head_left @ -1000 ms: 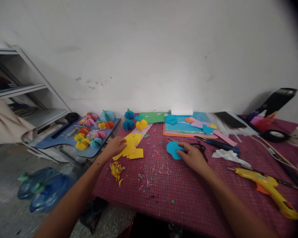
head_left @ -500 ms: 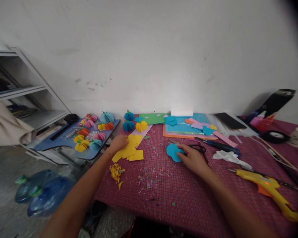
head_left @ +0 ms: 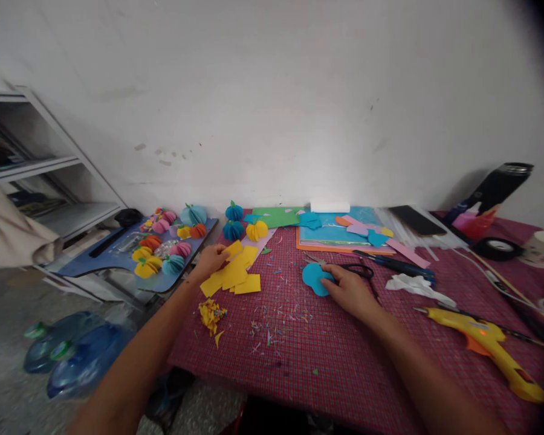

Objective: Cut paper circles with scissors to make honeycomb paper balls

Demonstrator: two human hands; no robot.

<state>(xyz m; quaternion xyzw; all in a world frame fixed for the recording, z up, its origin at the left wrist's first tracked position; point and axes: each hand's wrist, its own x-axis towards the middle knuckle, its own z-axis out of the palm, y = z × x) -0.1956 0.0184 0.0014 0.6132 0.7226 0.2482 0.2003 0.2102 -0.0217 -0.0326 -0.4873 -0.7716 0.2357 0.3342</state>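
Observation:
My left hand (head_left: 212,260) is closed, its fingertips pinching the edge of a yellow paper piece (head_left: 233,249) at the top left of a loose pile of yellow paper pieces (head_left: 236,275). Crumpled yellow scraps (head_left: 212,315) lie just in front of that pile. To the right, my right hand (head_left: 351,291) grips a blue paper cutout (head_left: 316,279) with rounded lobes, thumb on top. Partly hidden behind this hand are dark-handled scissors (head_left: 366,272), blades toward the left. Tiny paper snippets are scattered between my hands.
A yellow glue gun (head_left: 487,344), white tissue (head_left: 419,287) and blue-handled tool (head_left: 394,264) lie at the right. Paper sheets (head_left: 306,246) and paper pumpkins (head_left: 256,230) sit at the back. More pumpkins cover a blue side table (head_left: 86,257). Water bottles (head_left: 86,356) lie on the floor.
My left hand has drawn slightly left, and the top yellow piece has shifted with its fingers. My right hand still holds the blue cutout in nearly the same place.

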